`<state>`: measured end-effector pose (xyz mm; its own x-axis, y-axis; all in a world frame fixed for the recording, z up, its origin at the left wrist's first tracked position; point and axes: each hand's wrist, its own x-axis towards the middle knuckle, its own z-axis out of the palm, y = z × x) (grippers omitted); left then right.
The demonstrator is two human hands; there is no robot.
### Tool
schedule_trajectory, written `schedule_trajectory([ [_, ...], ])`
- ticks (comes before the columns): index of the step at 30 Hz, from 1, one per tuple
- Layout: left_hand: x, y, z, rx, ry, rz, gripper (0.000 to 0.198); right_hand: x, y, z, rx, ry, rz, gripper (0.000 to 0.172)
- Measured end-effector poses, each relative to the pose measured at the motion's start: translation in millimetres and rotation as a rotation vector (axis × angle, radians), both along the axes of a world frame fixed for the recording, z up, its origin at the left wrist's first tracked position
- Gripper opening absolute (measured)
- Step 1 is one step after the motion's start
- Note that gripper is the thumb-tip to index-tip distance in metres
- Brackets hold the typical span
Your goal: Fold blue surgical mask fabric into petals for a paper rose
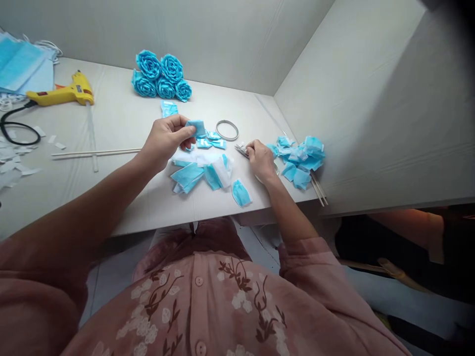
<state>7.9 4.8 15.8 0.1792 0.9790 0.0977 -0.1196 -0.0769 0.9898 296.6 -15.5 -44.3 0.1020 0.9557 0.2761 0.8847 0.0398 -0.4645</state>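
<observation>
My left hand (165, 137) is closed in a pinch on a small folded piece of blue mask fabric (197, 128), held just above the table. To the right, my right hand (260, 157) has its fingers closed over a small metal tool that looks like scissors (242, 150), its tips pointing left. Their handles are hidden by the hand. Between the hands lie cut blue and white fabric pieces (187, 176) and a single blue piece (241, 193). Several small folded blue pieces (211, 144) rest beyond them, beside a thin grey ring (227, 130).
Blue fabric roses (166, 87) stand at the back. A yellow glue gun (79, 90) and stacked face masks (25, 62) are at left, with white scraps (15, 160). Thin sticks (96, 154) lie behind my left forearm. More blue pieces (302, 155) sit by the right panel (371, 113).
</observation>
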Motion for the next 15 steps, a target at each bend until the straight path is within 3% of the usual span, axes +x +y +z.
schedule_trajectory([
  [15,0.6,-1.4,-0.6,0.011,0.014,-0.011,0.019,-2.1,5.8,4.1,0.073,0.088,-0.057,0.013],
])
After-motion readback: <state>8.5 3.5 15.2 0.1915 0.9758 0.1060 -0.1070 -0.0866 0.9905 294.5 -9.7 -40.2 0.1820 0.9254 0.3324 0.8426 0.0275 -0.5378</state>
